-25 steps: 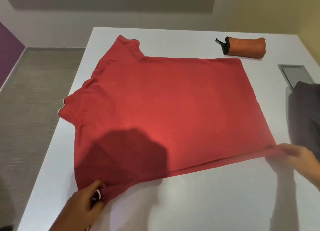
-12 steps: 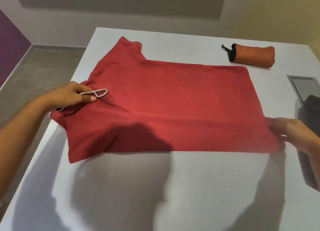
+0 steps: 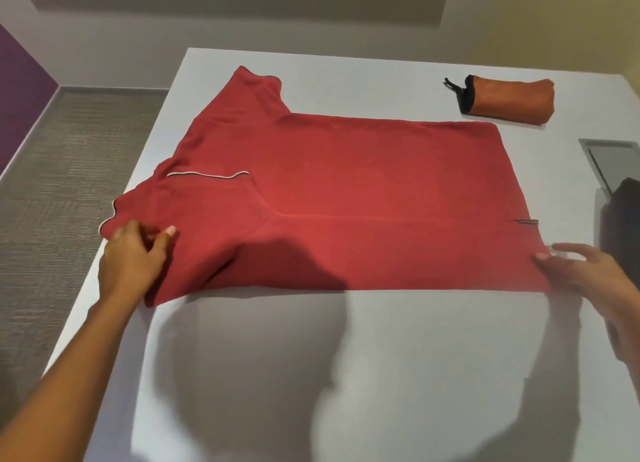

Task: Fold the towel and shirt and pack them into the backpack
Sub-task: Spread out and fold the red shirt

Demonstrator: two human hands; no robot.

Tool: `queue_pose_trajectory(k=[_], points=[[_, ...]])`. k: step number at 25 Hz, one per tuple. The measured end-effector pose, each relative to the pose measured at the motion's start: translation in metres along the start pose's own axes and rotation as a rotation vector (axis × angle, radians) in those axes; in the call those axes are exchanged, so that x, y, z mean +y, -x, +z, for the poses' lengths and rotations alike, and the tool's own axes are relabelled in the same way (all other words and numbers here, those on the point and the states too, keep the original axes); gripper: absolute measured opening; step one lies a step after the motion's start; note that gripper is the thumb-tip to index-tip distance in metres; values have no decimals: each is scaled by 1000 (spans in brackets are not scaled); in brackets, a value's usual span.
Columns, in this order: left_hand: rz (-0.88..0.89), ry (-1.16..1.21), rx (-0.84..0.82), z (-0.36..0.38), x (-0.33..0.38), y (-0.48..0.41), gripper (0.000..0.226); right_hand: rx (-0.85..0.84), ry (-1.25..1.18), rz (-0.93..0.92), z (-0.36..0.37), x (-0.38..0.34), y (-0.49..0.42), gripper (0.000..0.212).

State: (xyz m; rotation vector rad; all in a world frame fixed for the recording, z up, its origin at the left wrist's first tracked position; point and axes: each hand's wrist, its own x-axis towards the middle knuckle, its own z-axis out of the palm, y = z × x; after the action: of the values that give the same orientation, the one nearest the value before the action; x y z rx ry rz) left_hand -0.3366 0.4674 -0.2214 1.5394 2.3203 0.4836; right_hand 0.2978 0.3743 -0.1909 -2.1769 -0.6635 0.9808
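Observation:
A red shirt [image 3: 363, 191] lies spread on the white table [image 3: 346, 375], collar to the left and hem to the right. Its near side and near sleeve are folded over onto the body, and the sleeve's white-trimmed cuff [image 3: 207, 175] lies flat on top. My left hand [image 3: 133, 259] rests on the shirt's near left part beside the collar, with nothing held. My right hand [image 3: 585, 271], blurred, touches the near hem corner with fingers spread. An orange rolled towel [image 3: 509, 98] with a black end lies at the far right. A dark backpack [image 3: 623, 219] shows at the right edge.
A grey recessed panel [image 3: 613, 156] sits in the table at the right, partly behind the backpack. The table's left edge drops to a grey carpeted floor [image 3: 62, 184]. My shadow covers the near part of the table.
My left hand let go of the sleeve cuff, which now lies folded on the shirt, and moved nearer onto the collar side. My right hand released the hem corner and opened.

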Motion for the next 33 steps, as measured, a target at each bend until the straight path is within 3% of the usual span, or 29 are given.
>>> queue_pose_trajectory(k=[5, 7, 10, 14, 18, 20, 23, 24, 26, 27, 33], points=[[-113, 117, 9, -8, -11, 53, 46, 48, 11, -10, -2, 25, -8, 45], [-159, 126, -33, -6, -15, 57, 45, 41, -13, 1, 8, 8, 13, 35], [-256, 164, -76, -5, -15, 53, 39, 51, -16, 27, 17, -4, 28, 40], [-77, 376, 95, -8, -13, 40, 29, 88, -18, -19, 20, 1, 20, 29], [-124, 687, 37, -7, -23, 7, 21, 116, -72, -36, 23, 1, 27, 18], [-79, 501, -20, -1, -30, -4, 23, 148, -48, -47, 22, 9, 18, 14], [75, 184, -55, 1, -35, -7, 25, 183, 27, -70, -3, 62, -46, 73], [118, 110, -60, 0, -36, -7, 25, 200, 62, -63, -5, 67, -53, 66], [162, -47, -71, -3, -38, -6, 26, 232, 154, -33, 6, 41, -21, 22], [177, -93, -73, -4, -39, -3, 28, 256, 182, -33, 17, 21, 3, 14], [52, -53, -46, -1, -37, 4, 57, 200, 171, 10, 15, 17, 17, 28]])
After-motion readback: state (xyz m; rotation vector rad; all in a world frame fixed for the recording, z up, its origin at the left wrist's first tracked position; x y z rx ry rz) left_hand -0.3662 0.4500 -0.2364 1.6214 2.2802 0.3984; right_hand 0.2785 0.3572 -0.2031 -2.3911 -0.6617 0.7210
